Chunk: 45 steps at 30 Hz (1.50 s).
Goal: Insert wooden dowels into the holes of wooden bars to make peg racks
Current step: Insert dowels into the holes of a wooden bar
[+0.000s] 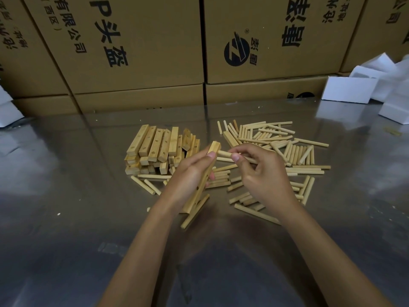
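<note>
With left hand (190, 173) gripping the bar (204, 180) steady and right hand (261, 171) pinching 1 dowel (223, 154), best lined up square with the top hole, then pushed straight.

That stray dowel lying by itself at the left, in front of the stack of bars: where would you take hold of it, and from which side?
Probably at the middle of the dowel, coming straight down from above, fingers closing across its width. It lies flat on the table and slanted, so the fingers should turn to match. Its far side is open; another dowel lies close alongside on the near side, leaving less room there.
</note>
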Tool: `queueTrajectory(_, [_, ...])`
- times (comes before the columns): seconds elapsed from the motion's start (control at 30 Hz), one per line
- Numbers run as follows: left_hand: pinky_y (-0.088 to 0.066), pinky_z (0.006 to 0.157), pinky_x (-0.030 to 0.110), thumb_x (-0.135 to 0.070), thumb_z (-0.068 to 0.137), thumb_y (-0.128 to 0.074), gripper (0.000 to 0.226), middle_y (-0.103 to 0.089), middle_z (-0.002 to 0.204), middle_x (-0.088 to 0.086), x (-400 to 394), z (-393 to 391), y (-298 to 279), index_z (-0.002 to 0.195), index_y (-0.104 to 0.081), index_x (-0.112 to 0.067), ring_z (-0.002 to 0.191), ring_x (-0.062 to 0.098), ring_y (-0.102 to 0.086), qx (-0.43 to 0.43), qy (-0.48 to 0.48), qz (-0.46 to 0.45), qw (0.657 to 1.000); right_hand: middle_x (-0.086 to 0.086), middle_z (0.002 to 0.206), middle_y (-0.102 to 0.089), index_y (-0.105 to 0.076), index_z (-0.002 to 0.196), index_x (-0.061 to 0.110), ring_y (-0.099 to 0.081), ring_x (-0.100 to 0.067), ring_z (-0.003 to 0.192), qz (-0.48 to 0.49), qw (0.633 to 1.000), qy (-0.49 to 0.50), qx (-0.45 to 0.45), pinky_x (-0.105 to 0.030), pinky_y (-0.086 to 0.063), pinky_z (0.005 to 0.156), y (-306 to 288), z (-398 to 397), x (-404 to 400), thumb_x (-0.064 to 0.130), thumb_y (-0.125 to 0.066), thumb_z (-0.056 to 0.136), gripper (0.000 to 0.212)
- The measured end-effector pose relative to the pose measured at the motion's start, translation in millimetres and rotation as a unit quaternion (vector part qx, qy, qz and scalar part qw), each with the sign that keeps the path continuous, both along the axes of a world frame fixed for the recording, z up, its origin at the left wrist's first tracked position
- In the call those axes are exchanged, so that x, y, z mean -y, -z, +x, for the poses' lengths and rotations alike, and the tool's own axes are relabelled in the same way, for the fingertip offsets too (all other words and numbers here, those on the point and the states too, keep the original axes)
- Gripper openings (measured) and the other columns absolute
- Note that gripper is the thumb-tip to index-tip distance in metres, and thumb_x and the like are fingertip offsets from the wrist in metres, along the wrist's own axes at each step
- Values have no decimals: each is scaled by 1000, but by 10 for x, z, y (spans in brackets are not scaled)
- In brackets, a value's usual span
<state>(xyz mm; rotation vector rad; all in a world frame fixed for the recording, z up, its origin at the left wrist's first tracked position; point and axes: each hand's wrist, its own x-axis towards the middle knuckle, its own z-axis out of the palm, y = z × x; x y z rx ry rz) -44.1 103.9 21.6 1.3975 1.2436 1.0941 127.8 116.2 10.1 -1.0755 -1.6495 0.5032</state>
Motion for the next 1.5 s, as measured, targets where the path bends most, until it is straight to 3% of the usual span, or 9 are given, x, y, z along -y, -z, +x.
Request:
queueTrajectory(0.27, [-46, 54, 21, -50, 103, -42, 19, -59, 65, 1, -35, -36, 30, 108, -58, -59, 56, 10, -54, -27, 37, -12, 999, 16, 78, -69, -74, 98, 22, -67, -4, 79, -26, 1000, 3, -4, -19, -51, 68, -8, 4, 17, 17, -64, 95, 11])
queueTrajectory(0.4, [-44, 53, 25, -48, 104, -42, 32, -63, 65, 2, -64, -85, 15, 131, -57, -40, 53, 12, -54, -28, 6, -19, 999, 17, 86, -66, -66, 104, 31, -59, 12, 84, -47, 999, 18, 6, -3, -43, 67, -18, -12, 24, 34, -71, 90, 15])
queueTrajectory(0.53, [-43, 45, 25, -43, 105, -42, 37, -64, 64, 2, -123, -237, 2, 136, -55, -27, 48, 11, -52, 35, -106, -37, 993, 12, 90, -61, -57, 112, 33, -58, -5, 72, -84, 994, 68, 12, -28, -51, 66, -28, -17, 20, 48, -70, 86, 33])
queueTrajectory(0.63, [-44, 42, 25, -41, 106, -41, 40, -65, 64, 2, -153, -362, 14, 125, -62, -13, 46, 11, -52, 85, -169, -56, 980, 11, 79, -64, -65, 95, 32, -59, -6, 66, -91, 989, 7, 114, -36, -53, 65, -4, -80, 74, 28, -64, 90, 7])
queueTrajectory(0.77, [-43, 40, 23, -39, 105, -42, 41, -66, 63, 3, -174, -420, 5, 118, -65, -7, 45, 12, -52, 131, -197, -76, 969, 13, 93, -58, -72, 101, 33, -54, -3, 88, -93, 938, -167, 289, -33, -50, 79, 125, -289, 234, 19, -61, 89, 22])
queueTrajectory(1.0, [-40, 38, 22, -38, 105, -43, 37, -65, 62, 3, -165, -392, -3, 117, -62, -9, 43, 12, -50, 157, -178, -86, 968, 11, 103, -44, -69, 95, 31, -35, -6, 102, -58, 921, -174, 343, -28, -37, 88, 182, -291, 192, 29, -69, 89, 7])
queueTrajectory(1.1, [-40, 39, 22, -39, 103, -47, 33, -63, 62, 1, -151, -369, -12, 106, -65, -12, 46, 11, -50, 179, -171, -102, 963, 12, 99, -52, -63, 90, 31, -45, -7, 98, -96, 942, -175, 269, -31, -40, 88, 129, -202, 132, 24, -66, 91, 7])
queueTrajectory(1.23, [-39, 39, 22, -41, 100, -53, 31, -55, 62, -1, -128, -333, -9, 90, -65, -15, 47, 12, -48, 202, -166, -124, 957, 8, 80, -64, -57, 92, 29, -57, -11, 68, -109, 978, -151, 89, -44, -49, 64, 36, -139, 105, 17, -61, 94, 13])
queueTrajectory(1.5, [-41, 38, 22, -41, 98, -58, 26, -54, 64, -2, -116, -194, -8, 100, -65, -16, 46, 9, -51, 186, -135, -110, 967, 15, 99, -59, -59, 105, 22, -52, -9, 91, 88, 980, -57, 169, -36, -48, 73, 36, -251, 174, 10, -57, 94, 17])
